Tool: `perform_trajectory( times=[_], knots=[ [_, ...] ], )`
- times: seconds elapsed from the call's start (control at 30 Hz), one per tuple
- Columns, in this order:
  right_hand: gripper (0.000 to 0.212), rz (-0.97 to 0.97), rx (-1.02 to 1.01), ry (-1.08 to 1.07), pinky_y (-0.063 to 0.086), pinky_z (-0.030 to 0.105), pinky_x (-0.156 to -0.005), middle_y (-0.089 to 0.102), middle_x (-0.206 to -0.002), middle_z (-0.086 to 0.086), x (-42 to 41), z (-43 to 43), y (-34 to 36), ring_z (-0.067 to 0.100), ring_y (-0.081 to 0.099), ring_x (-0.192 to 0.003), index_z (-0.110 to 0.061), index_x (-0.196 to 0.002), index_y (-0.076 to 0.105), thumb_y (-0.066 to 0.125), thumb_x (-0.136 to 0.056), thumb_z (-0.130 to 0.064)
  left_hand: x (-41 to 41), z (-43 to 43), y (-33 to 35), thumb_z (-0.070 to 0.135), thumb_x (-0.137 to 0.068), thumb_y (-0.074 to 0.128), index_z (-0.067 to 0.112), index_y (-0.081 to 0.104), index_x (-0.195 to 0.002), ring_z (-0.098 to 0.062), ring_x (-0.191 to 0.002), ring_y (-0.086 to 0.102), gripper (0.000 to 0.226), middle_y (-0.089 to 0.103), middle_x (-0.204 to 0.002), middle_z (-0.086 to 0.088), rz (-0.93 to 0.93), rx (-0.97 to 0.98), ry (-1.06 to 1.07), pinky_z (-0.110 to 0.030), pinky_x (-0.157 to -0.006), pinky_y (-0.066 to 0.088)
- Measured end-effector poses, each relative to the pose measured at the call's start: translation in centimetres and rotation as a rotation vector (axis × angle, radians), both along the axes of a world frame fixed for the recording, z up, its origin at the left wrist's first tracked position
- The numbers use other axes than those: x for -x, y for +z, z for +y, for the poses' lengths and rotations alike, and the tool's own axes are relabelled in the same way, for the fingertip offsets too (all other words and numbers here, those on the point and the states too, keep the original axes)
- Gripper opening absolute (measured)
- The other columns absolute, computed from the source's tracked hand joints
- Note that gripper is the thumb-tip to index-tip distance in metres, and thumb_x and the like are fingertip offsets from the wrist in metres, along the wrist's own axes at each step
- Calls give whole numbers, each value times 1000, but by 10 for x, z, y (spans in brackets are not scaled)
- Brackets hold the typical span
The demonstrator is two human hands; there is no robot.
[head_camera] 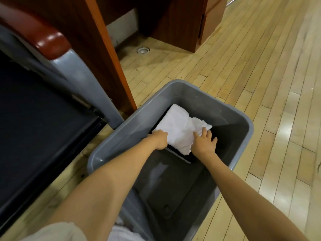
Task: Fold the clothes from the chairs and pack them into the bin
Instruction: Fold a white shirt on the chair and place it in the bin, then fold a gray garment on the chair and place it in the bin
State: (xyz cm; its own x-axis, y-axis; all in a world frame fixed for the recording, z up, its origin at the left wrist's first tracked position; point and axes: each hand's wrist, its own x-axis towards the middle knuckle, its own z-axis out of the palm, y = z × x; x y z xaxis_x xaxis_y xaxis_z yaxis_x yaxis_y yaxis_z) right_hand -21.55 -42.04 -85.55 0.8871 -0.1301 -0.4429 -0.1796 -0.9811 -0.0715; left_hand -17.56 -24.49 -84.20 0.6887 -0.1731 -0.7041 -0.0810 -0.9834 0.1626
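A grey plastic bin (199, 91) stands on the wooden floor in front of me. Inside it, toward the far end, lies a folded white garment (178, 126) on top of a dark folded item (175, 153). Both my arms reach down into the bin. My left hand (159, 140) is at the garment's near left edge, its fingers tucked under the cloth. My right hand (205, 142) lies with spread fingers on the garment's right edge, pressing it down. The near half of the bin's bottom is bare.
To the left is a chair with a dark seat (34, 127), a grey metal frame (83, 80) and a red-brown armrest (50, 42). A wooden desk panel (104, 49) rises behind the bin. Open plank floor (269, 84) stretches to the right.
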Motion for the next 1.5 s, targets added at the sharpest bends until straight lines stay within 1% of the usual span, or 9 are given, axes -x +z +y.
perform_trajectory(
  times=[0.13, 0.23, 0.47, 0.63, 1.03, 1.23, 1.33, 1.43, 1.5],
  knots=[
    [46, -63, -29, 108, 22, 50, -111, 19, -153, 15, 8, 23, 41, 35, 18, -140, -17, -139, 37, 48, -95, -23, 25, 21, 49, 12, -97, 42, 10, 47, -137, -33, -119, 48, 40, 44, -137, -15, -124, 59, 35, -40, -96, 45],
    [44, -166, -108, 242, 31, 42, -105, 36, -144, 12, 15, 52, 82, 32, 32, -133, -15, -140, 40, 46, -97, -23, 54, 50, 90, 13, -97, 44, 13, 54, -129, -31, -108, 54, 34, 54, -128, -12, -216, 62, 84, -35, -84, 47],
    [38, -404, -366, 662, 40, 40, -99, 50, -129, 12, 53, 169, 194, 34, 45, -123, -13, -131, 52, 53, -95, -24, 156, 163, 196, 32, -95, 51, 27, 58, -123, -27, -115, 55, 29, 58, -129, -2, -543, 3, 343, -37, -87, 47],
    [40, -492, -494, 1034, 37, 38, -102, 49, -136, 4, 112, 283, 257, 26, 42, -127, -17, -135, 50, 52, -97, -28, 254, 270, 247, 28, -96, 52, 23, 56, -129, -23, -116, 55, 33, 57, -130, -1, -714, -60, 628, -40, -94, 48],
    [43, -295, -595, 1552, 37, 41, -104, 43, -141, 6, 257, 555, 275, 26, 38, -130, -17, -140, 43, 50, -98, -25, 464, 481, 236, 24, -89, 62, 14, 61, -124, -36, -122, 47, 37, 52, -133, -16, -958, -196, 1418, -39, -98, 41],
    [53, -123, -540, 1588, 36, 46, -106, 31, -145, 12, 295, 659, 243, 33, 30, -134, -17, -146, 32, 52, -97, -26, 505, 525, 189, 24, -94, 52, 14, 48, -137, -35, -130, 37, 44, 42, -141, -14, -854, -200, 1543, -42, -106, 33],
    [55, -145, -584, 1510, 38, 46, -104, 26, -145, 15, 303, 695, 231, 37, 31, -132, -18, -147, 26, 50, -98, -25, 512, 531, 170, 32, -95, 49, 19, 54, -131, -31, -127, 42, 38, 48, -139, -8, -722, -187, 1484, -41, -108, 31],
    [69, -92, -716, 1295, 42, 44, -99, 18, -152, 15, 311, 724, 221, 37, 35, -131, -19, -153, 10, 51, -98, -26, 511, 533, 157, 37, -98, 44, 17, 47, -138, -29, -136, 30, 45, 35, -149, -6, -664, -158, 1444, -40, -113, 25],
    [57, -138, -718, 1171, 46, 42, -88, 38, -142, 18, 310, 736, 216, 37, 46, -122, -11, -147, 24, 50, -98, -24, 507, 534, 153, 36, -99, 41, 15, 42, -141, -29, -138, 26, 46, 32, -150, -7, -656, -166, 1435, -40, -114, 24]
  ],
)
